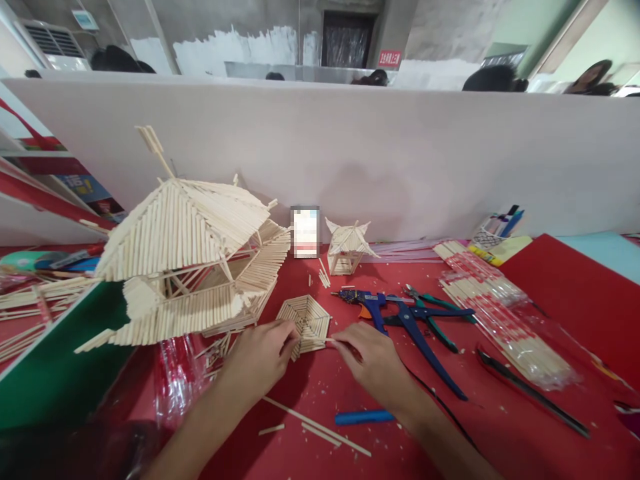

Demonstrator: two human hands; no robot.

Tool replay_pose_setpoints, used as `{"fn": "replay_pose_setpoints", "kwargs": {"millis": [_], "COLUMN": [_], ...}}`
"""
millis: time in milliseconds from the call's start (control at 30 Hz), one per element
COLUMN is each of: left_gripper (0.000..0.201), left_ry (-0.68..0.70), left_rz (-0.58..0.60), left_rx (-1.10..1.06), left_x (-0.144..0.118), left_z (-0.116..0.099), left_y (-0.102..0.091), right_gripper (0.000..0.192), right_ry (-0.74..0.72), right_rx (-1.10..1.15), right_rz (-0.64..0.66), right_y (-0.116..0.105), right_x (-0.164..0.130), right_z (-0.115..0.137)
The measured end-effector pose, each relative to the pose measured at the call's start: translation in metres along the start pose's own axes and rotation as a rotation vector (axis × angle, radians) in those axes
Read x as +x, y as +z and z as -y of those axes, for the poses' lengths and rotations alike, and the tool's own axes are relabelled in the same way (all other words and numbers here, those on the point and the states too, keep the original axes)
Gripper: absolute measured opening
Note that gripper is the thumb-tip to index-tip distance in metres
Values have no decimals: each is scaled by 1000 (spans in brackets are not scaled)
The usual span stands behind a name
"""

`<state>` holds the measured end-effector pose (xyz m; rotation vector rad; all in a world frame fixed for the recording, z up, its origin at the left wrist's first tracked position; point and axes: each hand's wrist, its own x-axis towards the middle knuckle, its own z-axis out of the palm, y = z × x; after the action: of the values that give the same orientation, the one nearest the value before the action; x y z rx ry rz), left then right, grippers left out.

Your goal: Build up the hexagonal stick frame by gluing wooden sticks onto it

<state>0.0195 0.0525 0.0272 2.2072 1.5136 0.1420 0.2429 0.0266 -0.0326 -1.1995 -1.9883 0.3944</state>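
Note:
A small many-sided panel of wooden sticks (pixel 314 316), built in rings round a centre, lies in front of me. My left hand (pixel 263 353) is closed at its left edge, fingertips pressed against it. At its lower right corner my right hand (pixel 370 357) pinches a short wooden stick (pixel 329 341), whose tip meets the panel's edge. A large stick-built pavilion model (pixel 185 227) with a sloping roof stands to the left. Behind the panel is a little pavilion model (pixel 349 248). Just right of the panel lies a blue glue gun (pixel 373 303).
Blue-handled cutters (pixel 415 340) and green-handled pliers (pixel 437 303) lie right of the glue gun. Farther right are bagged stick bundles (pixel 505 327) and a black tool (pixel 533 393). Loose sticks (pixel 320 427) and a blue pen-like item (pixel 364 417) lie nearest me. A white partition (pixel 450 160) closes the back.

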Motion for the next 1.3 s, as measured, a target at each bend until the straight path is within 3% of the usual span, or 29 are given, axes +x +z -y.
{"fn": "replay_pose_setpoints", "kwargs": {"millis": [100,367,500,733,1300], "left_gripper": [17,13,10,10,8], "left_ry": [18,27,-51,-16,-29], "left_rz": [-11,52,81,107,115], "left_rx": [89,87,25,-173,-223], "left_x": [-1,0,3,8,10], "left_z": [0,0,9,23,21], "left_y": [4,0,-3,9,17], "right_gripper": [11,19,21,16,14], "right_ry": [-10,-14,34,0,44], "right_rx": [-17,-3,37,15,-3], "right_rz": [22,35,62,133,161], "right_y": [1,12,12,15,19], "right_x": [0,-4,-4,-4,-4], "right_z": [0,-5,-9,-16,-18]}}
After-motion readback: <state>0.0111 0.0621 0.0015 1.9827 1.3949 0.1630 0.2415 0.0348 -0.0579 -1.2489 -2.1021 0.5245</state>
